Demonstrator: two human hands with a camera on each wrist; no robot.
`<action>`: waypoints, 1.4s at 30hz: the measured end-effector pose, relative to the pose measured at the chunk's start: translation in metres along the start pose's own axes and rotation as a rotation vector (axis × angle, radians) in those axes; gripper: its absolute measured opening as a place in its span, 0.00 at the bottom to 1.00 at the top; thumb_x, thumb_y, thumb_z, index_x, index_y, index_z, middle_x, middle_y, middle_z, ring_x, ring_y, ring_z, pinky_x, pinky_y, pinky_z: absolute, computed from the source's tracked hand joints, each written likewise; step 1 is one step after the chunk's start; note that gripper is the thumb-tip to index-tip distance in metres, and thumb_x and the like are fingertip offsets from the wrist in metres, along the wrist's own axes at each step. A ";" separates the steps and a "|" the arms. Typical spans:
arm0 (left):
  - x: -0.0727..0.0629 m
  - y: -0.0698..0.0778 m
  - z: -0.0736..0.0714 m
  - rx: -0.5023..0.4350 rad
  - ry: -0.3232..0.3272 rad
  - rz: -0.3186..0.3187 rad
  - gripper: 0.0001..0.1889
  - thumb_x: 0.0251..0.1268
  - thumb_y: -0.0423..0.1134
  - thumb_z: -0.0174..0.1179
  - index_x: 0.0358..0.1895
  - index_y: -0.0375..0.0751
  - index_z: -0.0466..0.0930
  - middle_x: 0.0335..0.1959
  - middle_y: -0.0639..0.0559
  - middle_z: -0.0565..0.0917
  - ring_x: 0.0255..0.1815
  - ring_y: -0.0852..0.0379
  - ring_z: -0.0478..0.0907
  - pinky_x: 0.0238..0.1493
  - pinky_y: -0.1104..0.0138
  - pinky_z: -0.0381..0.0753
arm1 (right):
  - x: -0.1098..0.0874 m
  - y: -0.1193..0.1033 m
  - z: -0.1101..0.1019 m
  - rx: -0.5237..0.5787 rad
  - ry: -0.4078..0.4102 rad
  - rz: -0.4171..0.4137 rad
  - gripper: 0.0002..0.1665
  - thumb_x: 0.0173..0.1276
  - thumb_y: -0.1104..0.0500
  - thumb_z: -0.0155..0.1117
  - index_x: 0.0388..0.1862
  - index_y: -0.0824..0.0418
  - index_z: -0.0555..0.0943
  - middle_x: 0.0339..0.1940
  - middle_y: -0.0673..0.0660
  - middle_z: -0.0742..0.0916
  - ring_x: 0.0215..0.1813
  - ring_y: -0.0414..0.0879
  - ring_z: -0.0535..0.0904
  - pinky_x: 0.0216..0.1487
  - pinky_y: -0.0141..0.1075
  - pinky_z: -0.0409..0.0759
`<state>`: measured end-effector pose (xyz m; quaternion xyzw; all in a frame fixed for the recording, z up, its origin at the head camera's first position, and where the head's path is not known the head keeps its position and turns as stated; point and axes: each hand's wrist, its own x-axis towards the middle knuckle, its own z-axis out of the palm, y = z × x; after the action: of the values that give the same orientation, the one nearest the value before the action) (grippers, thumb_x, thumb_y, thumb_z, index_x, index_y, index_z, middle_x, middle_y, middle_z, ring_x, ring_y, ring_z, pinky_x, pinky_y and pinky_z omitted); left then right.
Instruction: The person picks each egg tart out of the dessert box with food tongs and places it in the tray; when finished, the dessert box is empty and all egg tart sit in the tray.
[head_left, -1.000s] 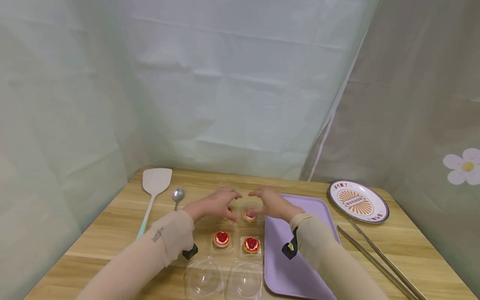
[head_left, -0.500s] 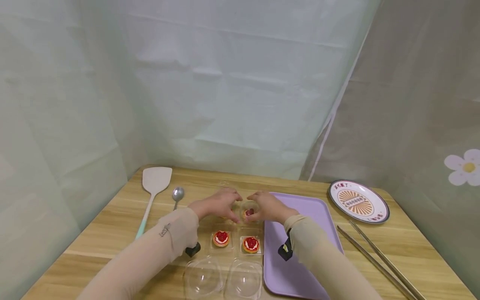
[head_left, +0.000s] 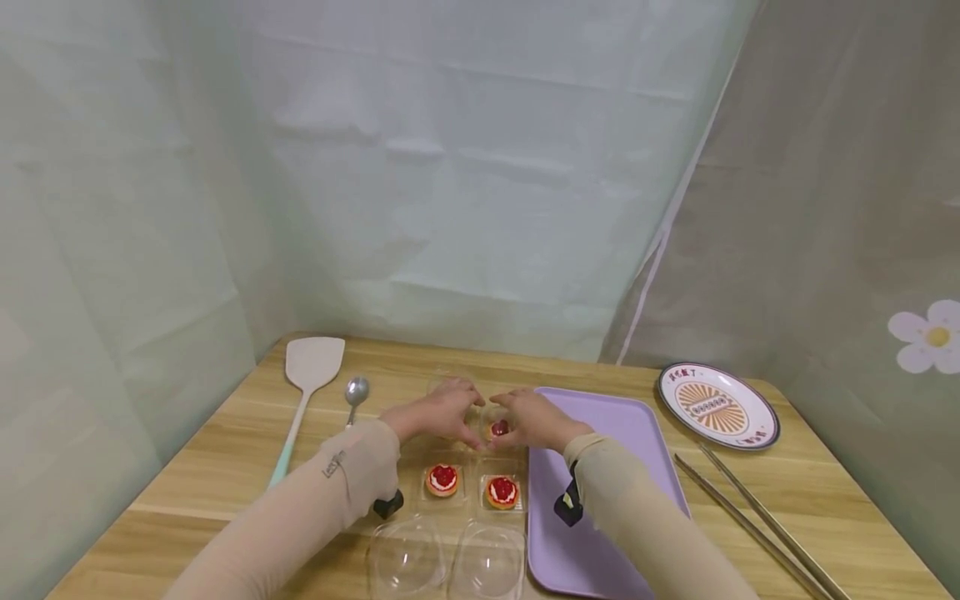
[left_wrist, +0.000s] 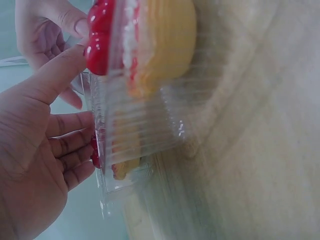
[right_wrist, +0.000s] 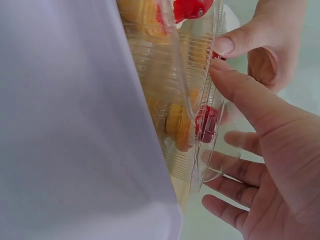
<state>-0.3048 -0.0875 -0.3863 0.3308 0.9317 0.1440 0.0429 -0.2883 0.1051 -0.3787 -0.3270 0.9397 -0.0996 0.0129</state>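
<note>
Nearer than the hands lie clear lids (head_left: 487,560), then two tarts (head_left: 502,492). The left hand (head_left: 442,410) and right hand (head_left: 536,419) cup wide over the far box (right_wrist: 176,161), another tart (head_left: 498,428) between. They seem to be pressing it; even pressure seems needed.

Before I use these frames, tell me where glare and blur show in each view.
Head: mostly sharp, small glints on the clear lids; left wrist: white glints on the clear container, the wooden table hazy and blurred; right wrist: the purple tray looks soft, a highlight on the red topping.
</note>
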 end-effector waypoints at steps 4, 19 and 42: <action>0.000 0.000 0.003 -0.021 -0.012 -0.009 0.38 0.42 0.55 0.75 0.56 0.34 0.77 0.52 0.44 0.78 0.60 0.45 0.70 0.68 0.53 0.66 | -0.001 0.001 0.002 0.036 -0.005 0.023 0.46 0.53 0.44 0.74 0.67 0.64 0.71 0.59 0.64 0.82 0.61 0.58 0.76 0.64 0.49 0.74; 0.001 -0.001 0.006 0.014 0.001 0.032 0.37 0.46 0.58 0.72 0.57 0.36 0.77 0.51 0.45 0.79 0.60 0.45 0.70 0.71 0.50 0.61 | -0.008 0.007 -0.012 0.163 -0.003 0.105 0.46 0.56 0.46 0.73 0.71 0.57 0.66 0.65 0.65 0.77 0.65 0.60 0.74 0.65 0.53 0.73; 0.000 0.003 0.003 0.050 0.013 0.043 0.39 0.44 0.58 0.73 0.60 0.41 0.75 0.54 0.49 0.78 0.61 0.50 0.69 0.68 0.54 0.65 | -0.021 0.009 -0.054 0.255 0.130 0.079 0.45 0.57 0.48 0.72 0.70 0.59 0.66 0.58 0.62 0.79 0.60 0.55 0.76 0.59 0.50 0.77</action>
<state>-0.3026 -0.0845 -0.3880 0.3509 0.9279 0.1235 0.0256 -0.2819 0.1342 -0.3286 -0.2783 0.9305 -0.2383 -0.0025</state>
